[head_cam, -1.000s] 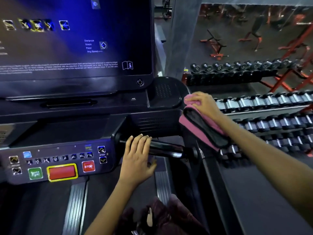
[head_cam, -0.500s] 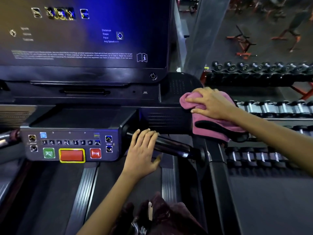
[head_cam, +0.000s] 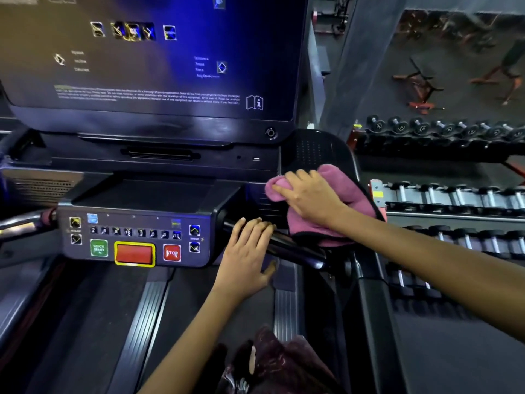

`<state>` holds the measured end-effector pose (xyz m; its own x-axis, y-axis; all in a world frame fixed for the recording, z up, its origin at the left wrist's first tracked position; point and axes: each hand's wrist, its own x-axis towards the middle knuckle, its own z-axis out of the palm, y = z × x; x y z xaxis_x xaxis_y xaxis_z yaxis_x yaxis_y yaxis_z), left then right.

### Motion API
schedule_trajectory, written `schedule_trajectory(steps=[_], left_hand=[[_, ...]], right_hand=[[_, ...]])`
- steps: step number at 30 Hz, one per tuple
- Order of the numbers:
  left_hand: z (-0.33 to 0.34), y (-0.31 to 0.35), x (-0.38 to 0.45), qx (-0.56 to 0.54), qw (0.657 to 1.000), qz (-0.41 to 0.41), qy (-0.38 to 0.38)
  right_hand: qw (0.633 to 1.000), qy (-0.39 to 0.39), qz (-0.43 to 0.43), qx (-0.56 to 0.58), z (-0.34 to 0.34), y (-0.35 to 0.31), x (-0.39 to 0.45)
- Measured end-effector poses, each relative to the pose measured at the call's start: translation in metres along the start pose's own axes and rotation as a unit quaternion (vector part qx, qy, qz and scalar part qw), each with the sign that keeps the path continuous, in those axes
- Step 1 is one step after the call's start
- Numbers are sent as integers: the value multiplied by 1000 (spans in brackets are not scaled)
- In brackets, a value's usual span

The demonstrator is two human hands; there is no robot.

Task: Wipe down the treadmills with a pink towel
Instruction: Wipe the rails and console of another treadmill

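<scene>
A dark treadmill console (head_cam: 136,200) fills the left and middle, with a big screen (head_cam: 153,58) above a button panel (head_cam: 133,240). My right hand (head_cam: 309,197) presses a pink towel (head_cam: 349,191) with a black edge against the console's right side, below the black cup tray (head_cam: 315,152). The fingers lie fairly flat on the cloth. My left hand (head_cam: 250,254) rests with straight fingers on the glossy black handlebar (head_cam: 295,248) just right of the button panel.
The treadmill belt and side rails (head_cam: 142,322) run toward me below the console. To the right stand racks of dumbbells (head_cam: 454,194). Orange-framed benches (head_cam: 420,92) sit on the gym floor at the back right. Dark patterned clothing (head_cam: 278,365) shows at the bottom.
My right hand has slid the pink towel leftward and inward, from the console's right corner onto its side panel. My left hand stays on the handlebar. The view shifted.
</scene>
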<state>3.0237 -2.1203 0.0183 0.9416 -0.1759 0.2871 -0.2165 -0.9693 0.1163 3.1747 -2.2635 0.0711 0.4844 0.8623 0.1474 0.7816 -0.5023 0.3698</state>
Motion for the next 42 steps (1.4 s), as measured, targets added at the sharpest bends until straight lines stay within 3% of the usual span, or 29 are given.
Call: schedule_trajectory(steps=[5,8,16,24,31,34,37,42], left_hand=[[-1,-1,0,-4,1000,-6,-2],[-1,2,0,-12,1000,-8,9],[-4,-3,1,5,1000,3,-21],[-7,-2,1,23,999,20,18],[-4,-8,-2,31,999,35,25],[-1,-9,-3,48,998,42,23],[1,-10,-2,55,998,41,17],[2,-10,-1,68,997,40,1]], right_hand=[[979,-126,101,124,-18,25,-15],[974,-108,133,148,-19,11,-2],[986,-74,103,110,-26,-45,60],[981,-82,102,145,-23,-7,21],[972,-148,148,105,-23,47,-37],[981,-139,121,60,-19,40,-36],[993,-110,42,18,-10,21,-22],[999,-28,-24,22,1,-17,20]])
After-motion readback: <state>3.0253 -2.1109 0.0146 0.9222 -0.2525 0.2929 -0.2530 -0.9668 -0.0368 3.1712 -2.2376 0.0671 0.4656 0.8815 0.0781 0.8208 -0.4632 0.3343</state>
